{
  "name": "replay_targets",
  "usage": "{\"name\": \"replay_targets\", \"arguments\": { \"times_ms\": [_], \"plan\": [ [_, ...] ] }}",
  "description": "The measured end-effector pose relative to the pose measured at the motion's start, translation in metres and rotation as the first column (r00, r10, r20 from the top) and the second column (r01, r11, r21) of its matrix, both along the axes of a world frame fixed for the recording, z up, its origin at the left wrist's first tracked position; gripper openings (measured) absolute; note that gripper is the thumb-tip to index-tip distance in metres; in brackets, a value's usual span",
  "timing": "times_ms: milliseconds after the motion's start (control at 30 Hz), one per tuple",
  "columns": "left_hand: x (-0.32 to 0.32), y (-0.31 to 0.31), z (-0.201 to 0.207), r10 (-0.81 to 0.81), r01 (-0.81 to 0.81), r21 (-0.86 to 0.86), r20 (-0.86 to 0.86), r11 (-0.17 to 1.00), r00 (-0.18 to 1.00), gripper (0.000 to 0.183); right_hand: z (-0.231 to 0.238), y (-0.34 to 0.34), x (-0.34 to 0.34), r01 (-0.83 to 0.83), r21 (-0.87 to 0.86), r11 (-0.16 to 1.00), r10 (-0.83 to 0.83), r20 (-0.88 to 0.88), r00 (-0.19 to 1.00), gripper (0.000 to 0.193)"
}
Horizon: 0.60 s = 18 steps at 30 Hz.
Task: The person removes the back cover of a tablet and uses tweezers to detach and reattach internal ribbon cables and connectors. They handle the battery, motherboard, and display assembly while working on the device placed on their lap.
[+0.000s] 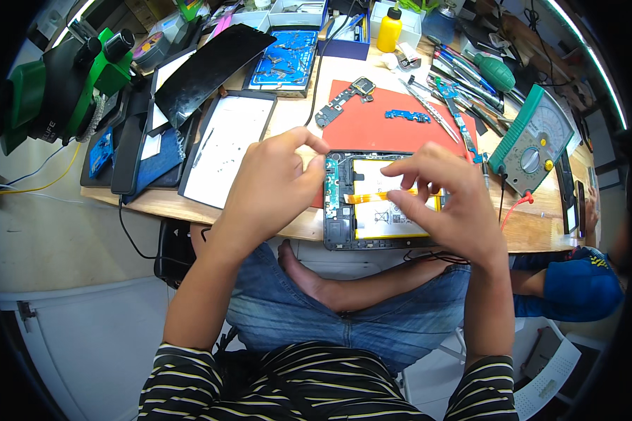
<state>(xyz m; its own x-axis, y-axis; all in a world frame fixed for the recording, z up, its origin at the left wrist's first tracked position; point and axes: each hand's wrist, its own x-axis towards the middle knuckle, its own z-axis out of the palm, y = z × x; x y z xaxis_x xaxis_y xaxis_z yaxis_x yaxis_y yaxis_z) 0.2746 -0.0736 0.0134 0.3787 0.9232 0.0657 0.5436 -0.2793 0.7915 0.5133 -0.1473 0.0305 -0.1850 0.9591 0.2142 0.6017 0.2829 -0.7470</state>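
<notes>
An opened tablet (338,231) lies at the table's near edge, its inside facing up. A large silver battery (372,217) with yellow edging fills its middle, beside a green circuit board (332,189) at the left end. An orange ribbon cable (366,198) runs across the battery. At the tablet's far left corner, my left hand (277,172) is closed, thumb and forefinger tips pinching by the edge. Above the battery hovers my right hand (453,200), its thumb and forefinger apart near the ribbon cable; nothing shows between them.
An orange mat (358,137) lies beyond the tablet, carrying a loose blue circuit board (407,116) and tweezers (435,109). A green multimeter (534,144) with leads stands right. Left are a white tray (221,154), a dark screen panel (211,70) and a microscope (70,91). Another person's knee (583,281) shows right.
</notes>
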Motion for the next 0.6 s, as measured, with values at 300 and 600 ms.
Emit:
{"name": "replay_targets", "arguments": {
  "times_ms": [300,600],
  "plan": [
    [-0.009,-0.034,-0.043,-0.015,0.002,0.171,0.075,0.985,0.997,0.018,0.0,0.046,0.002,-0.219,0.177,0.96,0.085,0.558,0.825,0.011],
    [-0.006,-0.024,-0.033,-0.003,0.004,-0.065,0.012,0.998,1.0,0.025,0.044,0.065,0.02,-0.052,0.153,0.987,-0.023,0.454,0.891,0.016]
  ]
}}
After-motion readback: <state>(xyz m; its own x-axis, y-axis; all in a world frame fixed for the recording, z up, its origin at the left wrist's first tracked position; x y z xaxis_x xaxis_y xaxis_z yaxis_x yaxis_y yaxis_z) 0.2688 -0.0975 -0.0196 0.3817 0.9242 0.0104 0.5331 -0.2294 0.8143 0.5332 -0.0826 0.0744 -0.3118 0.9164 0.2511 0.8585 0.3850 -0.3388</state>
